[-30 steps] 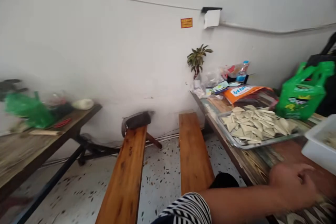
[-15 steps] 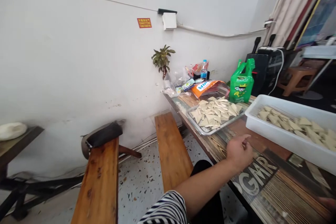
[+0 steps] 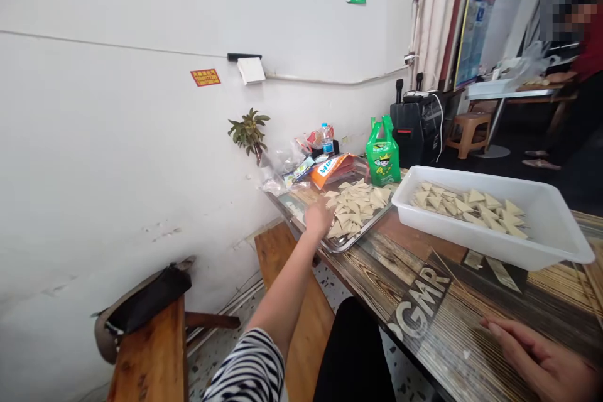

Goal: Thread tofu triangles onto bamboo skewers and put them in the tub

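My left hand (image 3: pixel 319 217) is at the left edge of a metal tray (image 3: pixel 352 242) heaped with pale triangular pieces (image 3: pixel 355 207) that look like tofu. Its fingers reach onto the pile, but their tips are blurred and partly hidden. Low on the right, my right hand (image 3: pixel 541 352) is closed, pinching a thin wooden skewer (image 3: pixel 455 277) that points up and left over the table. Just beyond stands a long white plastic tub (image 3: pixel 490 248), holding more pale triangles (image 3: pixel 471 204) with thin sticks among them.
On the patterned table (image 3: pixel 372 276) behind the tray are an orange packet (image 3: pixel 332 168), a water bottle (image 3: pixel 326 139), clear plastic bags (image 3: pixel 276 176) and a green bag (image 3: pixel 382 157). Wooden benches (image 3: pixel 301 320) stand left. A black speaker (image 3: pixel 417 132) and a person (image 3: pixel 577 75) are farther back.
My left hand has moved away from the table beside the tub to the tray's pile. The view has turned right, bringing my right hand, the skewer and the whole tub into sight.
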The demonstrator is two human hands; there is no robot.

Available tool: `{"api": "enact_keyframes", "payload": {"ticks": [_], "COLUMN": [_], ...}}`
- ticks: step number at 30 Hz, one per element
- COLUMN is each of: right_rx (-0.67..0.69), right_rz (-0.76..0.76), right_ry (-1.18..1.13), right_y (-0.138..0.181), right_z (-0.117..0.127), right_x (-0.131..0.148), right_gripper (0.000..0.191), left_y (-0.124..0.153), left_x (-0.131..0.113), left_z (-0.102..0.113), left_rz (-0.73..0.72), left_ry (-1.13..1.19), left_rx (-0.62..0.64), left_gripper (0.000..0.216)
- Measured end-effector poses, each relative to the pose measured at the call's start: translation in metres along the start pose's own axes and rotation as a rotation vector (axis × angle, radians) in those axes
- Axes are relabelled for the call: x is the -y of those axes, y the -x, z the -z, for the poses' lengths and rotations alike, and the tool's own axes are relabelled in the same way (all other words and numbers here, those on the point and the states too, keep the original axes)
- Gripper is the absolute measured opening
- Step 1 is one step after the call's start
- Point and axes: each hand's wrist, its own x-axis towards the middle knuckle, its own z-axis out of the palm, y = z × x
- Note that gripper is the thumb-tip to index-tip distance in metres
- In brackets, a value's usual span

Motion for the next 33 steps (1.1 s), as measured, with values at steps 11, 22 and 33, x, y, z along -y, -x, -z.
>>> {"api": "enact_keyframes", "payload": {"ticks": [11,22,33], "right_rx": [0.088,0.132,0.067], "right_rz": [-0.012,0.079,0.015], "right_ry": [-0.058,-0.096,-0.079], "right_y": [0.004,0.013,-0.088], "right_z": [0.004,-0.009,0.034], "right_x": [0.051,0.057,0.194], "right_gripper": [0.031,0.036,0.030], "left_y": [-0.034,-0.053,-0.044], "left_x": [0.001,0.016,0.002], "left_z": [0.008,0.005,0.017], "left_rz": [-0.197,-0.273,-0.181], "left_ry": [-0.243,-0.295,-0.323], "left_rx": [0.287,0.344,0.218], "left_gripper": [0.030,0.027,0.032]}}
